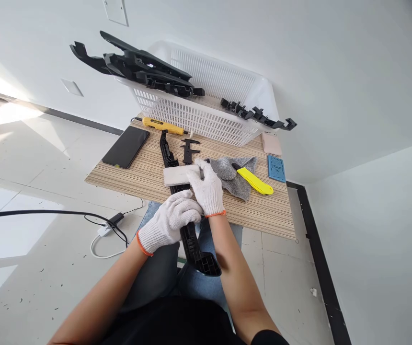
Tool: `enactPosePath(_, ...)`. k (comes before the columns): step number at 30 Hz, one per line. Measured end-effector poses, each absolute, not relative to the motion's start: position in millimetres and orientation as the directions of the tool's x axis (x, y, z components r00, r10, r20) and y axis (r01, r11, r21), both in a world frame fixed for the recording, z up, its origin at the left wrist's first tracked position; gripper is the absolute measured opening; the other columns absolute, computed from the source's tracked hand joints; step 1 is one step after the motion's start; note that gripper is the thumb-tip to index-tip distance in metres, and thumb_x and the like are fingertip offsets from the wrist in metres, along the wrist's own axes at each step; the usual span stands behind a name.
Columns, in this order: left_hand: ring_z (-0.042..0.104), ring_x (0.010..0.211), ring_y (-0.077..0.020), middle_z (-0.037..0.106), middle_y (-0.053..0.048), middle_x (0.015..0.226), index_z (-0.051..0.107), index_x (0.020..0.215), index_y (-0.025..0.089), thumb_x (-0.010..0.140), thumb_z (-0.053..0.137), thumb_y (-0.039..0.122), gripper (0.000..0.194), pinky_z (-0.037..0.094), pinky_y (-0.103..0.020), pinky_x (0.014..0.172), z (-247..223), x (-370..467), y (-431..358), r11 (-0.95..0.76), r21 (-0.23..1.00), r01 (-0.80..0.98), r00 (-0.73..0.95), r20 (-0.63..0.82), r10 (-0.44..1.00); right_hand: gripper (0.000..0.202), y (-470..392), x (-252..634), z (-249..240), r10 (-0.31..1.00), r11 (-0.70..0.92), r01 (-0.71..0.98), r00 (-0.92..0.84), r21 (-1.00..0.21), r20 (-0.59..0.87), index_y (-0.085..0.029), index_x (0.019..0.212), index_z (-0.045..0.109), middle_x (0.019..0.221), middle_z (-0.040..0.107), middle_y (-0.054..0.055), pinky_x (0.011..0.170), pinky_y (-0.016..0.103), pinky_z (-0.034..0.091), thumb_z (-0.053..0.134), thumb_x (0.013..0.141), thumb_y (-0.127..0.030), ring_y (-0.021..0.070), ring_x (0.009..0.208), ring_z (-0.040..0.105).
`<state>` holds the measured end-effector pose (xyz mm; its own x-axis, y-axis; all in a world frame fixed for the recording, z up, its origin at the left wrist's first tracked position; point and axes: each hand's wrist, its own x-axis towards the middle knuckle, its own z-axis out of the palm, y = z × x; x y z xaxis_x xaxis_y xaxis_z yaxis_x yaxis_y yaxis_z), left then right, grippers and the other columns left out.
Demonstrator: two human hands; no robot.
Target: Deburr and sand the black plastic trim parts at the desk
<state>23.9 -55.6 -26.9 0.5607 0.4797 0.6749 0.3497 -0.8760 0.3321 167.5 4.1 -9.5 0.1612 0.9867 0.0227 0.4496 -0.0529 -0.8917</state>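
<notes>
Both hands wear white knit gloves with orange cuffs. My left hand (172, 221) is closed around the middle of a long black plastic trim piece (193, 244). The piece slants from the tabletop down over my knees, its wide ribbed end toward me. Above it, my right hand (208, 188) grips the right end of a flat white rectangular block (176, 176), which lies across the black piece. Whether the block's underside touches the piece is hidden. Beside my right hand are a grey cloth (227, 170) and a yellow utility knife (254, 180) resting on it.
A white plastic basket (191, 115) holds several black plastic parts (144, 67), some jutting past its rim. On the wood-grain table (141, 182) lie a black phone (126, 146), a yellow corded tool (163, 125), black calipers (188, 149) and a blue card-like object (276, 168). Cables (112, 225) hang at left.
</notes>
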Motion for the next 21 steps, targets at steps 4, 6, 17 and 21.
enactPosePath(4, 0.071, 0.100, -0.0230, 0.074, -0.007, 0.105, 0.066, 0.106, 0.024, 0.092, 0.065, 0.020, 0.015, 0.056, -0.053, 0.109, -27.3, 28.7, -66.2, -0.882, 0.264, 0.391, 0.557, 0.695, 0.455, 0.045, 3.5, 165.7, -6.3, 0.979, -0.081, 0.450, 0.201, -0.889, 0.013, -0.024, 0.135, 0.071, 0.140, 0.073, 0.009, 0.122, 0.052, 0.044, 0.069, 0.092, -0.040, 0.0313, 0.131, 0.067)
enactPosePath(6, 0.071, 0.108, -0.0257, 0.074, -0.009, 0.111, 0.068, 0.104, 0.024, 0.092, 0.066, 0.028, 0.013, 0.053, -0.056, 0.112, -29.8, 28.4, -70.3, -0.882, 0.245, 0.402, 0.559, 0.697, 0.448, 0.046, 3.6, 165.4, -5.8, 0.978, -0.085, 0.443, 0.206, -0.893, 0.010, -0.024, 0.135, 0.070, 0.141, 0.072, 0.009, 0.123, 0.051, 0.043, 0.068, 0.092, -0.039, 0.0310, 0.133, 0.065)
enactPosePath(17, 0.071, 0.107, -0.0215, 0.079, -0.003, 0.099, 0.068, 0.097, 0.024, 0.106, 0.044, 0.057, 0.041, 0.041, -0.046, 0.127, -49.6, 42.2, -104.0, -0.910, 0.322, 0.261, 0.588, 0.695, 0.415, 0.044, 6.3, 165.0, -13.1, 0.957, -0.083, 0.392, 0.287, -0.916, 0.036, -0.021, 0.132, 0.070, 0.140, 0.073, 0.011, 0.124, 0.049, 0.042, 0.066, 0.091, -0.039, 0.0298, 0.141, 0.060)
enactPosePath(21, 0.071, 0.088, -0.0194, 0.076, -0.002, 0.084, 0.064, 0.089, 0.025, 0.103, 0.047, 0.044, 0.030, 0.045, -0.046, 0.122, -52.5, 43.6, -104.9, -0.892, 0.368, 0.262, 0.646, 0.620, 0.446, 0.041, 4.8, 168.7, -15.1, 0.981, -0.040, 0.382, 0.189, -0.923, 0.035, -0.023, 0.127, 0.071, 0.133, 0.077, 0.008, 0.117, 0.046, 0.049, 0.066, 0.092, -0.043, 0.0275, 0.128, 0.069)
